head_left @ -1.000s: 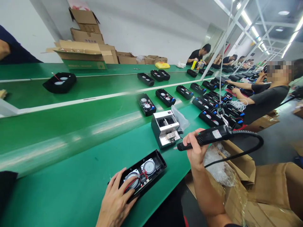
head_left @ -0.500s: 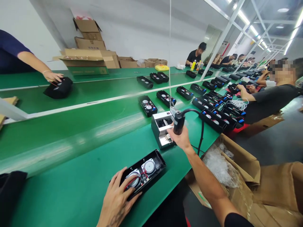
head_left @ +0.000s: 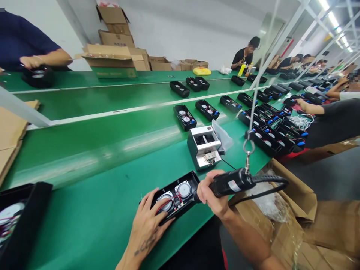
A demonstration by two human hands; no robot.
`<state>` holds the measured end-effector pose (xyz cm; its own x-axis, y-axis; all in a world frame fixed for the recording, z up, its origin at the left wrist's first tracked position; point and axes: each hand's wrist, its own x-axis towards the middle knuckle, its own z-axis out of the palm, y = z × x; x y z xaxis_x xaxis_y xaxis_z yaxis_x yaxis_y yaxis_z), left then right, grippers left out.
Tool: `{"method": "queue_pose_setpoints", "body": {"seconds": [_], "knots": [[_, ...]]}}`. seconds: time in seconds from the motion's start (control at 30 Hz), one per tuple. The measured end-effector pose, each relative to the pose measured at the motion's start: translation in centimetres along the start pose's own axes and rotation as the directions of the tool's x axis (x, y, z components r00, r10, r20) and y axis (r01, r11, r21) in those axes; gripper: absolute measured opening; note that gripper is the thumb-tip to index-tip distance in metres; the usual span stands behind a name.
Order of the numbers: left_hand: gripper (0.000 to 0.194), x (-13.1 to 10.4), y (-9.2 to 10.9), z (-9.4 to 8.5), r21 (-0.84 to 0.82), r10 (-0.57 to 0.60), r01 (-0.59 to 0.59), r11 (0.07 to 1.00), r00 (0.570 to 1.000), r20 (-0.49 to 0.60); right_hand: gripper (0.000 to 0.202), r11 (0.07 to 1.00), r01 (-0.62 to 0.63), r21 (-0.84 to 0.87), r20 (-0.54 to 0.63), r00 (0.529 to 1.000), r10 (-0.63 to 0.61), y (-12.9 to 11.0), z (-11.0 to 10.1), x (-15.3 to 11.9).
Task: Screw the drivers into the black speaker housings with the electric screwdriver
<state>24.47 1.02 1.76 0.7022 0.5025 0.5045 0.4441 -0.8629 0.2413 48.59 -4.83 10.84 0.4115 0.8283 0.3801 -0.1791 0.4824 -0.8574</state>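
A black speaker housing [head_left: 194,178] with two round speakers and red and black wires lies on the green bench before me. My left hand [head_left: 149,217] grips its near left end, thumb along the front side and fingers reaching over the rim. In my right hand [head_left: 212,193] is a black electric screwdriver [head_left: 232,182], tilted nearly level, its tip end inside the housing's right part. The exact tip is hidden by fingers and wall. The screwdriver hangs by a ring and clip from a cord. Just behind stands a black and silver screw feeder [head_left: 204,148].
Several open speaker housings [head_left: 185,117] stand on the green belt and at the right. Another housing [head_left: 25,217] sits at the near left. Cardboard boxes [head_left: 292,187] lie below the bench's right edge. A co-worker's hand [head_left: 30,62] holds a black housing across the belt.
My right hand has brought the screwdriver from the screw feeder down to the housing, tipping it from upright to nearly level. My left hand keeps its hold. The co-worker's housing moved farther back.
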Motion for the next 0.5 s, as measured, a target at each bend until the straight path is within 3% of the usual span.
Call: {"method": "queue_pose_setpoints", "body": {"seconds": [0.23,0.5], "knots": [[0.006,-0.1,0.1,0.0,-0.011,-0.005,0.005,1.000,1.000,0.005,0.031,0.999,-0.034,-0.013,0.002,0.999,0.034,1.6,0.2,0.0],[0.007,0.0,0.0,0.0,0.002,0.001,-0.001,1.000,1.000,0.008,0.032,0.998,-0.041,-0.053,0.006,0.999,0.041,1.3,0.3,-0.4]]}}
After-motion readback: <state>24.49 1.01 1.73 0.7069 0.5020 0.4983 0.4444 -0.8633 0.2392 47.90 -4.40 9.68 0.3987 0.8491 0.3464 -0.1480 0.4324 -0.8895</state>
